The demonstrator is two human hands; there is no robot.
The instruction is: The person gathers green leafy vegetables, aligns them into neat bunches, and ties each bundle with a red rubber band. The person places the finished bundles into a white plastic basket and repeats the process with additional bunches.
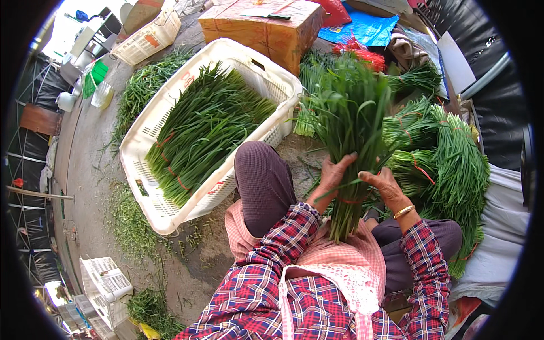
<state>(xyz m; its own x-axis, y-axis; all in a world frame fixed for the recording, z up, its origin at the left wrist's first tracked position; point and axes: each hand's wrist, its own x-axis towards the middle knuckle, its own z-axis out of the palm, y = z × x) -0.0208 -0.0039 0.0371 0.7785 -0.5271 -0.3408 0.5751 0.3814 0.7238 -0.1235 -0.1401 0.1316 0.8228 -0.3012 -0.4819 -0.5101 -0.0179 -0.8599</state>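
Observation:
Between both hands stands a large bunch of garlic chives [352,110], leaves up and cut stems down over my lap. A red band [350,201] circles its lower stems. My left hand [333,175] grips the bunch from the left side, thumb across the leaves. On the other side my right hand [384,187] holds it too, thumb pressed in and the fingers partly hidden behind the leaves. Left of my knee, a white plastic basket [219,191] contains several banded bunches of chives [208,131] laid side by side.
More tied chives [457,157] are heaped at my right. Behind the basket sits a taped box [255,32] with a knife [272,16] on top. Loose leaves [146,85] and trimmings [131,216] litter the floor at left. A second basket [148,38] stands farther back.

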